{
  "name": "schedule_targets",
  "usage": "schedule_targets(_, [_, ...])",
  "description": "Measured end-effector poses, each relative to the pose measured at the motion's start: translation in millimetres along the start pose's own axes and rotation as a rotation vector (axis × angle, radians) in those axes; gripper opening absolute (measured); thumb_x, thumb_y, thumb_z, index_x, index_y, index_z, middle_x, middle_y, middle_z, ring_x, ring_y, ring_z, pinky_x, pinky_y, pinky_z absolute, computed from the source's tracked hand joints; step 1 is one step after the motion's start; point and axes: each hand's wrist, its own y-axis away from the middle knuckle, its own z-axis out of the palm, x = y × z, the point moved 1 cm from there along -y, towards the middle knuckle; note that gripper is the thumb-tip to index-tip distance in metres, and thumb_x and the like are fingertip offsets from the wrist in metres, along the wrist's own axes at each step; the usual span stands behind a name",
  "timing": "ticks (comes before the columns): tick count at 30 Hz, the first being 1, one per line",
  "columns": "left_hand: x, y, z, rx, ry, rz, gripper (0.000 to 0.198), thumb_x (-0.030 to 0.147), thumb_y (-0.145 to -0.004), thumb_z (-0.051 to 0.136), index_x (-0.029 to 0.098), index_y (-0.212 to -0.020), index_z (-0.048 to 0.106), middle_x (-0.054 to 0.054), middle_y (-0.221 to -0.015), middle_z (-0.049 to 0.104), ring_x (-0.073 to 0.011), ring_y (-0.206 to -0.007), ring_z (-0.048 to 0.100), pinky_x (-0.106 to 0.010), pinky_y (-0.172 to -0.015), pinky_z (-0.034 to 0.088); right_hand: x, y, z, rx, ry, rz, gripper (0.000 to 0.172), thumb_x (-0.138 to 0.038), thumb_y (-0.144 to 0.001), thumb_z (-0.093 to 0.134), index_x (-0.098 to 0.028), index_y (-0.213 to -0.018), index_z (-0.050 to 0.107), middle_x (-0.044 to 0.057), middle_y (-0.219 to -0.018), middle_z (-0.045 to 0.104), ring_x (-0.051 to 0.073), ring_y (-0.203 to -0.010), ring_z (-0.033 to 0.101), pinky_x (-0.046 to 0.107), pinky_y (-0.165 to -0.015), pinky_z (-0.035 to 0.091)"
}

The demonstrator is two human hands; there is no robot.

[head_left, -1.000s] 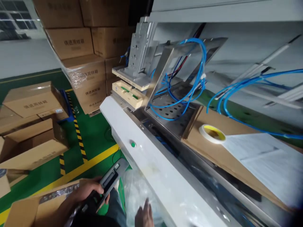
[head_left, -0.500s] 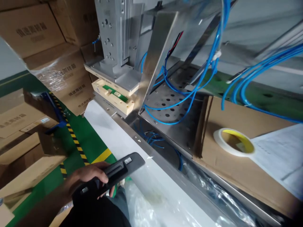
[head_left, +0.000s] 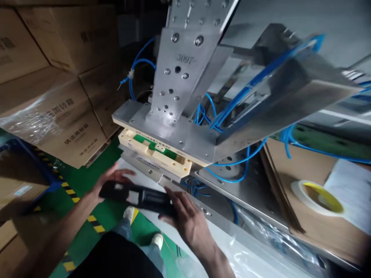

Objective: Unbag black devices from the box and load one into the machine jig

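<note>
A long black plastic part (head_left: 139, 197) is held level between both my hands, just below and in front of a cream-coloured fixture (head_left: 155, 154) with a green insert. My left hand (head_left: 108, 181) grips the part's left end, fingers curled over it. My right hand (head_left: 185, 216) holds the right end from below. Above the fixture sits a metal press head (head_left: 179, 81) stamped 3097, on a grey plate.
Blue air hoses (head_left: 228, 116) hang behind the press. A roll of tape (head_left: 317, 197) and white papers (head_left: 348, 193) lie on cardboard at the right. Stacked cardboard boxes (head_left: 58, 96) stand at the left. The green floor has yellow-black striping (head_left: 69, 191). Clear plastic film (head_left: 255, 247) lies along the machine's front.
The view has moved closer to the press. My right hand has come in and taken the part's right end. The part has been turned level and raised toward the fixture.
</note>
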Motion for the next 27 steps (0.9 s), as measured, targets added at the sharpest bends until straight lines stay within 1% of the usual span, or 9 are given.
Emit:
schedule_targets(1, [12,-10,-9.9,0.052,0.045,0.078,0.069,0.075,-0.094,0.052,0.014,-0.113,0.075,-0.012,-0.091,0.080,-0.0269,-0.068,0.074,-0.038,-0.060,0.060,6,-10,3,0.051,0.036,0.054,0.063,-0.058,-0.107,0.042,-0.011,-0.149,0.053,0.014,-0.106,0.071,0.025,-0.093,0.068,0.037,-0.081,0.060])
schedule_targets(3, [27,-23,-27.0,0.233,0.054,0.302,0.062,0.074,-0.092,0.057,0.017,-0.110,0.073,-0.008,-0.091,0.078,-0.0227,-0.074,0.073,-0.033,-0.064,0.059,18,-27,8,0.127,0.161,0.124,0.062,-0.058,-0.107,0.045,-0.011,-0.146,0.055,0.015,-0.104,0.071,0.027,-0.090,0.067,0.039,-0.079,0.058])
schedule_targets(6, [34,-31,-38.9,0.439,-0.224,0.542,0.052,0.067,-0.094,0.062,0.018,-0.109,0.073,-0.008,-0.097,0.077,-0.0237,-0.090,0.073,-0.035,-0.079,0.060,34,-52,13,0.151,0.307,0.200,0.054,-0.050,-0.108,0.048,-0.012,-0.145,0.057,0.017,-0.110,0.072,0.031,-0.098,0.067,0.042,-0.084,0.055])
schedule_targets(9, [37,-41,-33.5,0.459,-0.643,0.720,0.042,0.056,-0.101,0.060,0.022,-0.123,0.071,-0.012,-0.130,0.073,-0.0272,-0.123,0.068,-0.040,-0.103,0.056,48,-73,21,0.142,0.345,0.286,0.047,-0.047,-0.106,0.051,-0.015,-0.138,0.062,0.018,-0.113,0.074,0.034,-0.107,0.068,0.045,-0.091,0.054])
schedule_targets(13, [50,-76,-19.6,0.356,-1.043,1.066,0.043,0.045,-0.106,0.057,0.023,-0.143,0.060,-0.014,-0.149,0.063,-0.0294,-0.146,0.054,-0.048,-0.122,0.045,70,-92,33,0.063,0.272,0.395,0.045,-0.056,-0.102,0.056,-0.016,-0.114,0.074,0.016,-0.096,0.078,0.033,-0.093,0.073,0.040,-0.082,0.055])
schedule_targets(16, [57,-106,-16.6,0.316,-1.255,1.103,0.051,0.045,-0.108,0.052,0.023,-0.153,0.051,-0.016,-0.156,0.058,-0.0318,-0.151,0.050,-0.054,-0.128,0.037,86,-98,37,-0.001,0.209,0.508,0.050,-0.063,-0.101,0.055,-0.017,-0.106,0.075,0.014,-0.090,0.077,0.032,-0.090,0.074,0.038,-0.078,0.055])
schedule_targets(19, [59,-123,-18.3,0.311,-1.361,1.089,0.053,0.045,-0.107,0.051,0.021,-0.155,0.049,-0.017,-0.156,0.059,-0.0328,-0.149,0.053,-0.055,-0.129,0.036,94,-100,37,-0.044,0.196,0.549,0.048,-0.063,-0.101,0.053,-0.021,-0.101,0.077,0.009,-0.078,0.075,0.030,-0.083,0.074,0.037,-0.074,0.056])
schedule_targets(24, [56,-127,-22.5,0.359,-1.360,1.190,0.046,0.043,-0.106,0.056,0.018,-0.144,0.059,-0.017,-0.144,0.068,-0.0324,-0.138,0.062,-0.054,-0.126,0.038,96,-101,38,-0.065,0.202,0.544,0.048,-0.062,-0.101,0.053,-0.021,-0.112,0.077,0.010,-0.089,0.079,0.030,-0.085,0.074,0.038,-0.070,0.057])
schedule_targets(27, [55,-127,-23.9,0.362,-1.355,1.219,0.042,0.041,-0.105,0.058,0.019,-0.141,0.061,-0.016,-0.141,0.070,-0.0319,-0.134,0.064,-0.054,-0.125,0.039,96,-101,37,-0.063,0.216,0.546,0.048,-0.061,-0.100,0.056,-0.020,-0.110,0.077,0.012,-0.090,0.079,0.030,-0.081,0.073,0.037,-0.067,0.055])
